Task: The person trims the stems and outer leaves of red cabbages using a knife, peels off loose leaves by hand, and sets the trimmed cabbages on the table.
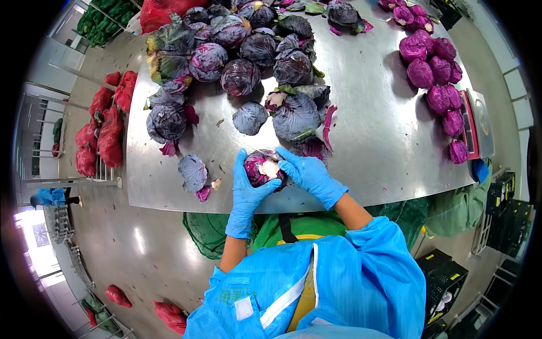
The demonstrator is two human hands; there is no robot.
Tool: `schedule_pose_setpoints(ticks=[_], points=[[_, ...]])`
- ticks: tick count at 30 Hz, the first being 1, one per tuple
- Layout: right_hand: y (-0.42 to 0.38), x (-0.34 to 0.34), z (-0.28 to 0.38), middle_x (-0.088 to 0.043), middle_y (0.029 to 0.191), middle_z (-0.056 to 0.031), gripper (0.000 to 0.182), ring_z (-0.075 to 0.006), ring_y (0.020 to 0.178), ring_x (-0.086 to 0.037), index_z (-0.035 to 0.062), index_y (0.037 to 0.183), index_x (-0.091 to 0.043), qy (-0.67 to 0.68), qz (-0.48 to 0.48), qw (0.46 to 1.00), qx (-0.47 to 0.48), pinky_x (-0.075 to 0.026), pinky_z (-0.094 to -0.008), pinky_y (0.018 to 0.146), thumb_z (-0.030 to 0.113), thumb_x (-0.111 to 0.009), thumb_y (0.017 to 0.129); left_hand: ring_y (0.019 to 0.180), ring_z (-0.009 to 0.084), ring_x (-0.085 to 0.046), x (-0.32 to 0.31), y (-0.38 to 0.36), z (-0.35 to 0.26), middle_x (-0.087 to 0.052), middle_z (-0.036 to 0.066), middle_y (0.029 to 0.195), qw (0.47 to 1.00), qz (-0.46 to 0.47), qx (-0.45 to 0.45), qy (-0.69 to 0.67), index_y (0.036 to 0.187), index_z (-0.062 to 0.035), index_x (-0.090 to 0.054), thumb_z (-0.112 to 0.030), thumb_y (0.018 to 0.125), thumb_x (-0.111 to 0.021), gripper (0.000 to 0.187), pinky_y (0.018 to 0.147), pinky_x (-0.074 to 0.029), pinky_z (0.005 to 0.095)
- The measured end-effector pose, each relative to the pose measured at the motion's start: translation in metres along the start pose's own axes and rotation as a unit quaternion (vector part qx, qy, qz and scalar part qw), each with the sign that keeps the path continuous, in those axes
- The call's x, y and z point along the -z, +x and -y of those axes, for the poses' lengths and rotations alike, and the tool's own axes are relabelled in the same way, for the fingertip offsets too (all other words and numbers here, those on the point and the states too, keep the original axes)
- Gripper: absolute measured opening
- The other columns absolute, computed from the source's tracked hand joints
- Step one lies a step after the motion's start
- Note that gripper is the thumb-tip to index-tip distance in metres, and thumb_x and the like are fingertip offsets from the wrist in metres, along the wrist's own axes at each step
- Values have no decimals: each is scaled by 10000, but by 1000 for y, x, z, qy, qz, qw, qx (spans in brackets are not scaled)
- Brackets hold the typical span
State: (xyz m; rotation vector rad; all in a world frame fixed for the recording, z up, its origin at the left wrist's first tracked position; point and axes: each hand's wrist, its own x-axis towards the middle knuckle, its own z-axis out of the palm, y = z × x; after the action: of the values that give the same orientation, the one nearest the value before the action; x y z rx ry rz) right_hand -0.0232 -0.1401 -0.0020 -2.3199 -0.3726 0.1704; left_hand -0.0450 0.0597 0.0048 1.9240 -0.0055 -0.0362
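Near the front edge of the metal table (372,152), a red cabbage (257,168) with its pale cut stem facing up is between my two blue-gloved hands. My left hand (245,192) wraps round its left and lower side. My right hand (310,174) touches its right side with bent fingers; whether a tool is in it cannot be made out. Just beyond lie a loose dark leaf (250,118) and a large cabbage with outer leaves (296,117). Another loose leaf (193,173) lies to the left, with small trimmings beside it.
Untrimmed dark cabbages (240,77) are heaped at the back left. Bright purple trimmed cabbages (420,73) line the right side, beside a red-edged scale (479,124). Red sacks (110,135) stand left of the table, black crates (443,282) at the lower right. A person in blue (51,196) is far left.
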Motion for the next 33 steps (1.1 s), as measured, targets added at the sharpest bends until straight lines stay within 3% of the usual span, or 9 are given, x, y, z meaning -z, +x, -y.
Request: schedule_pose_setpoints(ticks=[8, 15, 16, 17, 20, 22, 24, 29, 33], points=[[22, 10, 12, -678, 912, -143, 517, -342, 672, -650, 181, 1252, -557, -36, 19, 999, 7, -497, -462, 573, 547, -378, 934, 1163, 266, -491, 4, 7, -19, -432, 190, 1301, 997, 18, 21, 74, 1387, 36, -295, -350, 580, -872, 1064, 986, -429, 368], [42, -11, -13, -669, 914, -156, 482, -370, 807, -635, 177, 1060, -653, 97, -25, 995, -13, -502, -456, 706, 560, -396, 919, 1163, 306, -478, 0, 15, -4, -432, 195, 1263, 998, 17, -22, 55, 1389, 27, -316, -352, 565, -863, 1059, 999, -408, 393], [46, 1, -4, -662, 881, -180, 474, -383, 781, -624, 148, 1027, -654, 44, 43, 991, -121, -497, -437, 683, 558, -450, 906, 1177, 300, -471, 3, 15, -3, -425, 183, 1301, 997, 28, -51, 52, 1390, 5, -332, -349, 550, -874, 1060, 1012, -396, 398], [46, -12, -18, -642, 782, -198, 459, -362, 705, -624, 89, 1022, -642, 160, -47, 980, -106, -491, -419, 653, 515, -542, 885, 1181, 298, -469, 5, 12, -3, -417, 177, 1320, 994, 44, -81, 65, 1391, -3, -335, -349, 544, -878, 1064, 1015, -394, 402], [43, -15, -21, -613, 648, -104, 367, -208, 558, -578, 36, 966, -641, 299, -6, 936, -185, -471, -340, 536, 386, -655, 857, 1212, 284, -449, 14, 7, 6, -378, 151, 1398, 986, 72, -140, 48, 1402, -30, -335, -334, 531, -893, 1078, 1034, -374, 407], [36, 6, 1, -589, 615, -44, 328, -124, 517, -537, 29, 951, -645, 424, 38, 868, -254, -448, -292, 486, 337, -685, 846, 1228, 279, -436, 27, -5, -7, -380, 146, 1398, 1000, -2, -18, 23, 1408, -32, -327, -329, 536, -896, 1082, 1047, -359, 395], [23, 4, 18, -574, 626, 4, 267, -65, 500, -503, 41, 933, -648, 411, -1, 885, -218, -414, -230, 461, 292, -687, 853, 1254, 270, -409, 35, -18, -8, -382, 144, 1398, 992, -63, 96, -49, 1415, -25, -311, -316, 534, -903, 1101, 1057, -341, 380], [0, -20, 43, -583, 654, -87, 249, -100, 577, -520, 26, 834, -624, 233, -62, 970, 20, -451, -303, 532, 268, -683, 843, 1245, 257, -398, 13, -19, 19, -391, 151, 1377, 987, -154, 37, 1, 1397, -16, -327, -253, 561, -888, 1034, 1074, -301, 387], [-4, -7, 9, -577, 660, -96, 263, -127, 603, -543, 42, 806, -608, 207, -154, 959, -120, -459, -325, 558, 295, -668, 841, 1206, 248, -430, 27, -19, 20, -426, 135, 1326, 980, -136, 66, -126, 1390, -22, -344, -209, 557, -881, 1009, 1054, -329, 381]])
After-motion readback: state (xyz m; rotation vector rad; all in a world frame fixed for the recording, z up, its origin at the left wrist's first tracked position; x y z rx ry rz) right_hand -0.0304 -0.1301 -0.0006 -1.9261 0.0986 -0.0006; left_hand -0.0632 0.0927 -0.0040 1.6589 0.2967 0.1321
